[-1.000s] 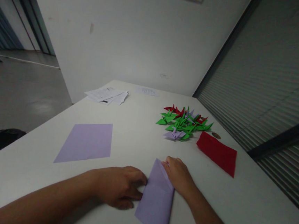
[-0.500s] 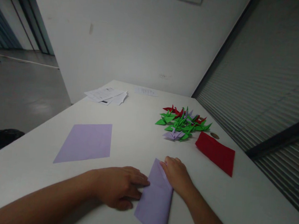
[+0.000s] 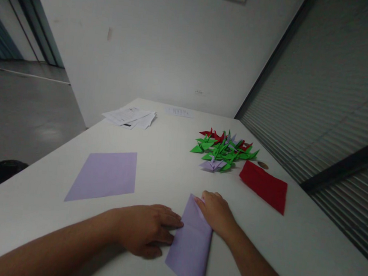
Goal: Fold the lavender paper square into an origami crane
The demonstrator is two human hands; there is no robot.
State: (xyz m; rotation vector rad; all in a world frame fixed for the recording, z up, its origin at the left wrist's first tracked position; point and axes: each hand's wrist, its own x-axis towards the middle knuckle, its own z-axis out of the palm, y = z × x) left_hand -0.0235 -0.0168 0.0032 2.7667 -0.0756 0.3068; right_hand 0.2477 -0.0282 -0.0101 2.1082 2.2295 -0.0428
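A folded sheet of lilac origami paper lies on the table in front of me, its long right edge creased and its far end narrowing to a corner. My left hand rests flat beside it, fingers apart, with fingertips touching the paper's left edge. At the far right corner, my right hand has its fingers closed on the paper's edge; part of that edge is hidden under the fingers.
A flat lilac sheet lies to the left. Several folded paper cranes in green, red and lilac are heaped at the right, near a red paper stack and a coin-like disc. Printed papers lie farther back.
The view has shifted very slightly. Both hands and the folded lilac paper keep nearly the same positions.
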